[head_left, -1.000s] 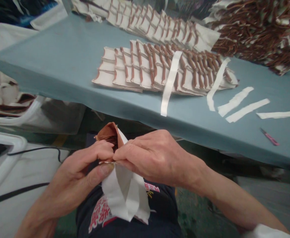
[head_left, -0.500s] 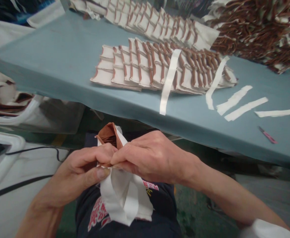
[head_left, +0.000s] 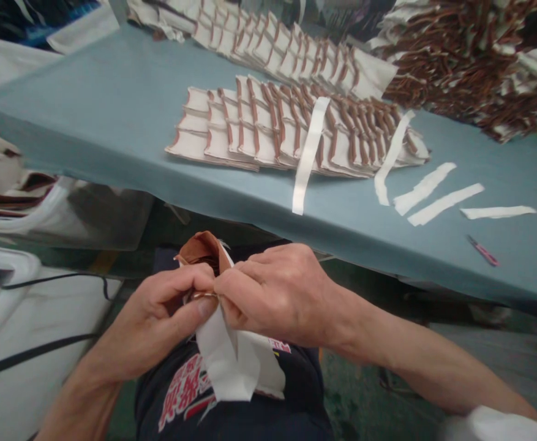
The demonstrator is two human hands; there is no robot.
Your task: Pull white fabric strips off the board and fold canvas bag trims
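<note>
Both my hands work close together over my lap, below the table's front edge. My left hand (head_left: 158,318) pinches a bundle of cream and brown fabric pieces (head_left: 202,251) between thumb and forefinger. My right hand (head_left: 277,294) is closed on the same bundle, fingers curled over a white strip (head_left: 231,358) that wraps it and hangs down in a loop over my dark printed shirt (head_left: 190,398).
On the blue table (head_left: 89,116) lie fanned rows of cream pieces with brown trim (head_left: 268,122), two white strips across them, three loose white strips (head_left: 443,202) and a small pink cutter (head_left: 483,251). A tangled heap of brown-trimmed pieces (head_left: 470,55) fills the back right. White bins stand at left.
The white strip's hanging loop has shortened and drawn up toward my hands. My fingers shifted slightly on the bundle; the view drifted a little to the right.
</note>
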